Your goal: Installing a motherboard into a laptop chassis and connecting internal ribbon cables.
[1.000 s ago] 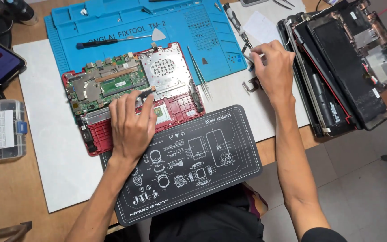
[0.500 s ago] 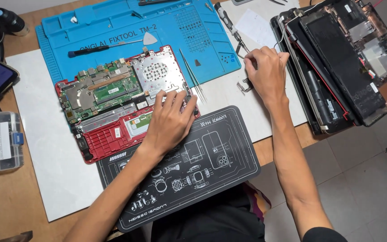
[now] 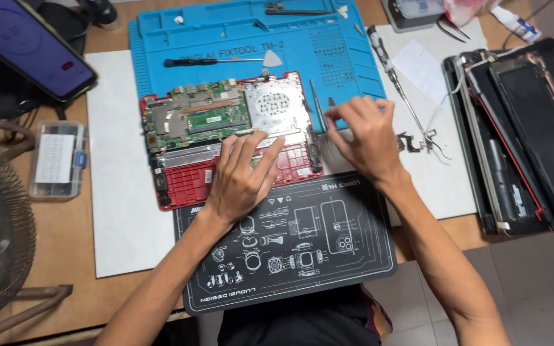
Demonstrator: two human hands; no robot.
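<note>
Blue mat (image 3: 161, 38) bears red laptop base (image 3: 226, 141) lying crosswise; left hand (image 3: 242, 176) flat, right hand (image 3: 367, 138) pinching tweezers (image 3: 318, 106)

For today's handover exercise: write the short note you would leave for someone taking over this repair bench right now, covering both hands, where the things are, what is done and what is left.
Left hand: flat on the opened red laptop base, fingers spread, holding nothing.
Right hand: at the base's right edge, fingertips beside the tweezers; whether it grips anything cannot be told.
Things: base lies across the blue repair mat and black mat; screwdriver above it; second dismantled laptop at right.
Done: cover off, board exposed.
Left: board and parts remain in the base.
</note>
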